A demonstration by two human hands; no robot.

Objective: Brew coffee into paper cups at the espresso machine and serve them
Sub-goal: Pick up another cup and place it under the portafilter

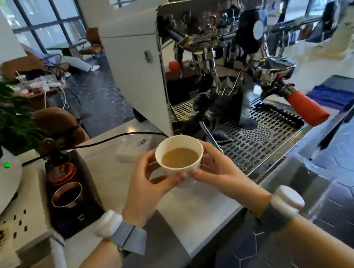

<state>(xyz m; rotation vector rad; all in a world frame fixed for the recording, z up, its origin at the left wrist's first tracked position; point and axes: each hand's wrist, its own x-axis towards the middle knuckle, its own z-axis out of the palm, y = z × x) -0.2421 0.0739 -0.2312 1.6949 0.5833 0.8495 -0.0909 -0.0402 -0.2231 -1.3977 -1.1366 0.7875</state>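
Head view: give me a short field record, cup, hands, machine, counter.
cup: white paper cup, upright, holding light brown coffee
left hand: left hand grips the cup's left side
right hand: right hand grips the cup's right side
machine: espresso machine behind the cup, orange handle over the drip tray
counter: white counter under the cup; whether the cup touches it, cannot tell

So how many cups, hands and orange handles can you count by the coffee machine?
Paper cup: 1
Hands: 2, left hand and right hand, both holding the cup
Orange handles: 1, the portafilter handle
Total: 4
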